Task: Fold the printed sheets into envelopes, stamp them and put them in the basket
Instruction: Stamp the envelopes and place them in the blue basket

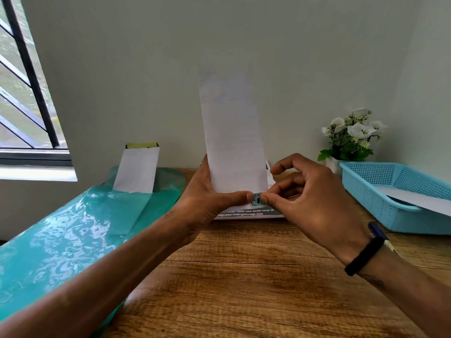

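Observation:
My left hand (207, 191) holds a folded white envelope (233, 132) upright above the table, thumb across its lower edge. My right hand (305, 198) pinches a small blue-green stamp sticker (256, 200) at the envelope's bottom edge, right beside my left thumb. Under both hands lies a printed sheet (249, 213) with lines of black text showing. The light blue basket (366, 181) stands at the right with a white envelope (419, 198) lying in it and sticking out over its rim.
A green plastic folder (61, 240) covers the table's left side, with a white envelope (136, 169) standing out of it. A white flower pot (349, 140) stands at the back right by the wall. The wooden table (244, 276) reaches toward me.

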Motion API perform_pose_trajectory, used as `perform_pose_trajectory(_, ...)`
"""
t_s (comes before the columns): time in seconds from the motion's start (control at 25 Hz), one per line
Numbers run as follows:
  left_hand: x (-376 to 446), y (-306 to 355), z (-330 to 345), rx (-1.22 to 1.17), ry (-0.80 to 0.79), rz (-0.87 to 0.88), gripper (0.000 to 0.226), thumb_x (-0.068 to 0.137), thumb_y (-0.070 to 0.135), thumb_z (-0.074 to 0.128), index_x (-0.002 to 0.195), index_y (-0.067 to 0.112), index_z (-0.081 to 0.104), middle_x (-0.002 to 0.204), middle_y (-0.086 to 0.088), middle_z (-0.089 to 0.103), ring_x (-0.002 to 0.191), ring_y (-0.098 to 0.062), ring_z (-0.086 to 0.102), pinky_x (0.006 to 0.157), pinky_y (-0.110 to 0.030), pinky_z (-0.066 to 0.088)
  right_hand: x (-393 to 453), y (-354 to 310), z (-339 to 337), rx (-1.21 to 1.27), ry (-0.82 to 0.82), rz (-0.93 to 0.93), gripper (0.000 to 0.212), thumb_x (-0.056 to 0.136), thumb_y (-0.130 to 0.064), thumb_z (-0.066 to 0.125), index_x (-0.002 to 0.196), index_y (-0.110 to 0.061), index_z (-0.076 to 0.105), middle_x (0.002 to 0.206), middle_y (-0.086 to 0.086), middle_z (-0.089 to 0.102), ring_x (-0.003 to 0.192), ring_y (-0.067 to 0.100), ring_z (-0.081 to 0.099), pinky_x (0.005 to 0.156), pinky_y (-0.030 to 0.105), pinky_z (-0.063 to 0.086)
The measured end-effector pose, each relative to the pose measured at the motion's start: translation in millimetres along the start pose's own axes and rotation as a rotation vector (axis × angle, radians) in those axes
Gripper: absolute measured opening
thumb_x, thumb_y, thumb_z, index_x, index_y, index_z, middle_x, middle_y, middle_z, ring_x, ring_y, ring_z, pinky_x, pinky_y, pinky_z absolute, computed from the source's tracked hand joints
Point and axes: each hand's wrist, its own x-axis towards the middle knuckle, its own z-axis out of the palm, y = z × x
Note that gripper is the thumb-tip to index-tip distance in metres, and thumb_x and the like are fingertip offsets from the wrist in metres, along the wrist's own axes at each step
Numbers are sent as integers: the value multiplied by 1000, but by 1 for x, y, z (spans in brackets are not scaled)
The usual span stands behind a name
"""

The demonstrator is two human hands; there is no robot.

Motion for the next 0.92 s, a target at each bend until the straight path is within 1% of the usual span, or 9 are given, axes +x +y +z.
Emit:
perform_pose_trajectory(0.08, -1, 1, 0, 1, -2, 8, 103, 57, 26, 97, 144, 36, 43, 133, 5, 64, 126, -19, 62, 107, -50, 54, 1, 0, 1, -6, 18, -5, 54, 72, -35, 91, 116, -34, 60, 88, -14, 73, 76, -7, 72, 63, 12, 60)
perform_pose_trajectory(0.16, -2, 2, 0, 4, -7, 15, 104, 56, 29, 97, 144, 36, 43, 133, 6, 64, 126, -18, 62, 107, -48, 54, 3, 3, -1, 76, 1, 54, 63, 69, -34, 93, 121, -34, 58, 98, -12, 70, 77, -2, 75, 65, 18, 63)
perform_pose_trajectory(0.2, -3, 2, 0, -1, -10, 16, 103, 57, 29, 97, 145, 36, 43, 134, 6, 65, 126, -17, 62, 107, -48, 54, 4, 4, -3, 173, -26, 106, 66, 68, -32, 94, 124, -33, 59, 100, -9, 73, 80, 1, 77, 69, 23, 65)
perform_pose_trajectory(0.28, -4, 4, 1, -20, -19, 19, 100, 60, 25, 97, 144, 36, 43, 134, 6, 64, 126, -18, 62, 107, -48, 54, 6, 8, -5, 388, -84, 207, 62, 71, -24, 92, 124, -30, 61, 95, -1, 81, 86, 8, 79, 77, 32, 66)
perform_pose_trajectory(0.4, -5, 3, 3, -93, -40, 0, 98, 61, 24, 97, 143, 38, 45, 134, 4, 65, 125, -22, 64, 101, -47, 58, 8, 10, -4, 562, -81, 274, 49, 74, -14, 90, 117, -20, 67, 87, 5, 83, 84, 19, 81, 72, 32, 66)
perform_pose_trajectory(0.52, -9, 2, 8, -154, -51, -69, 99, 60, 26, 101, 143, 37, 48, 133, -1, 65, 121, -29, 67, 95, -49, 61, 9, 11, -4, 604, -66, 286, 47, 74, -13, 89, 115, -19, 68, 87, 7, 83, 83, 23, 81, 75, 36, 65)
perform_pose_trajectory(0.6, -10, 3, 9, -139, -34, -70, 94, 60, 28, 97, 141, 36, 49, 132, -1, 65, 120, -28, 66, 93, -47, 62, 10, 12, -4, 635, -78, 295, 49, 75, -10, 87, 118, -20, 67, 90, 9, 83, 86, 23, 81, 77, 38, 65)
perform_pose_trajectory(0.76, -10, 4, 7, -141, 19, -26, 85, 68, 18, 94, 139, 35, 50, 130, 1, 63, 120, -27, 65, 90, -47, 64, 13, 18, -2, 730, -124, 321, 53, 78, 2, 83, 123, -22, 66, 98, 10, 82, 92, 23, 80, 74, 33, 65)
perform_pose_trajectory(0.92, -12, 2, 7, -137, 39, -25, 83, 72, 13, 93, 139, 35, 49, 130, 3, 63, 122, -26, 64, 92, -50, 62, 11, 22, 2, 669, -157, 307, 58, 72, 5, 87, 120, -22, 70, 103, 4, 82, 96, 17, 80, 80, 34, 64)
